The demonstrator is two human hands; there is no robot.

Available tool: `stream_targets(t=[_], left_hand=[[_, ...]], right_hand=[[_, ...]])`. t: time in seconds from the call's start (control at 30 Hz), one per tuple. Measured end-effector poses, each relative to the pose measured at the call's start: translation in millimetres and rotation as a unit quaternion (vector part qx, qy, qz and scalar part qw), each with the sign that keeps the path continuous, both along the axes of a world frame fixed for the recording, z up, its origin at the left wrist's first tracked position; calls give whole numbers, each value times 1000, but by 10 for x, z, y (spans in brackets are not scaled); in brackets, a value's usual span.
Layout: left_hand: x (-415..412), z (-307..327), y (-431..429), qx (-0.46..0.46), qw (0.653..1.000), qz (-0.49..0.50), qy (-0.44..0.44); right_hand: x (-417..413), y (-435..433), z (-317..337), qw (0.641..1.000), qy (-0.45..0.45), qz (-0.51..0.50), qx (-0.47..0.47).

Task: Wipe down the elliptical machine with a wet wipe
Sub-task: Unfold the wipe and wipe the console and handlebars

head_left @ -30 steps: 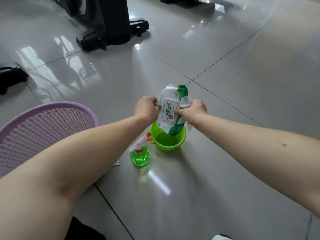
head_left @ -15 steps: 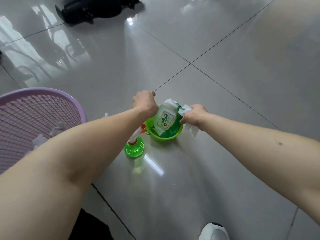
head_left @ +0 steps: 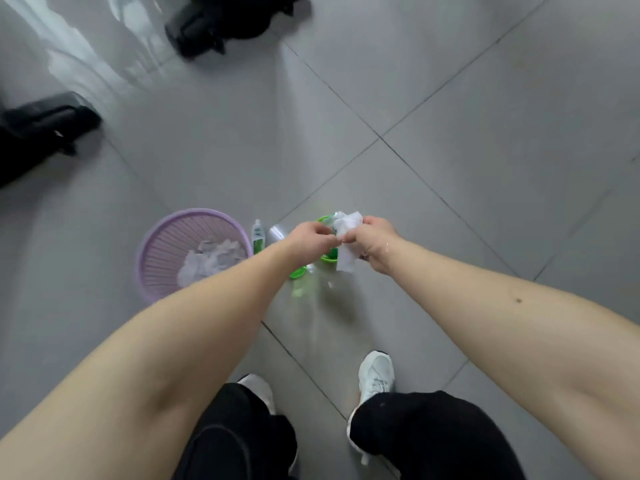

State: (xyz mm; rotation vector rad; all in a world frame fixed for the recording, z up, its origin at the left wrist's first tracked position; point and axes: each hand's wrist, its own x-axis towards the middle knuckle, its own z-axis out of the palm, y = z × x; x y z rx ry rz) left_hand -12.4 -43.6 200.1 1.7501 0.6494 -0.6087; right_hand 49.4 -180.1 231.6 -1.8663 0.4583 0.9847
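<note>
The wet wipe (head_left: 349, 226) is held in the air between both hands, above the green bowl (head_left: 330, 259) on the floor. It is white and crumpled, with one end bunched above the fingers and a loose flap hanging below them. The right hand (head_left: 375, 244) has its fingers curled round the bunched part. The left hand (head_left: 313, 237) pinches the near edge of the wipe between thumb and fingertips, so the two hands meet almost knuckle to knuckle.

The bowl is mostly hidden behind the hands and the wipe – only parts of its rim show, and what lies in it is too blurred to tell. Just beside it, under the left wrist, stands a green bottle (head_left: 298, 273), of which only the base shows. A slimmer white and green bottle (head_left: 257, 236) stands further left, next to a round purple basket (head_left: 194, 213) that holds a heap of crumpled white wipes (head_left: 211, 261).

The floor (head_left: 485, 168) is glossy grey tile with dark joints. Well apart from the hands, a black machine foot (head_left: 221, 27) lies at the top edge and a second black foot (head_left: 41, 128) at the left – both blurred. At the bottom the person's black trousers (head_left: 433, 434) and white shoes (head_left: 375, 374) show.
</note>
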Motion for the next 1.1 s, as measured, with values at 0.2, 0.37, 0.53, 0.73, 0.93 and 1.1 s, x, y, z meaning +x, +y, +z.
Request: stream_targets(t=[0.2, 0.37, 0.53, 0.73, 0.93, 1.1], left_hand=[[-680, 2337, 476, -78, 994, 77, -12], [-1319, 3785, 885, -52, 987, 144, -47], [-1873, 4506, 1165, -118, 953, 263, -94], [-2414, 5060, 1328, -151, 897, 382, -165], [-2916, 5333, 1457, -185, 834, 467, -227], [-3277, 5301, 1784, -125, 817, 508, -242]], right_hand=[[-631, 428, 2437, 996, 32, 43, 67], [-1103, 682, 3750, 992, 13, 99, 71], [-1389, 930, 4358, 979, 14, 109, 174], [-1470, 1233, 4708, 942, 34, 183, 280], [-1564, 1751, 4927, 903, 40, 269, 332], [-1822, 2359, 5110, 865, 44, 376, 330]])
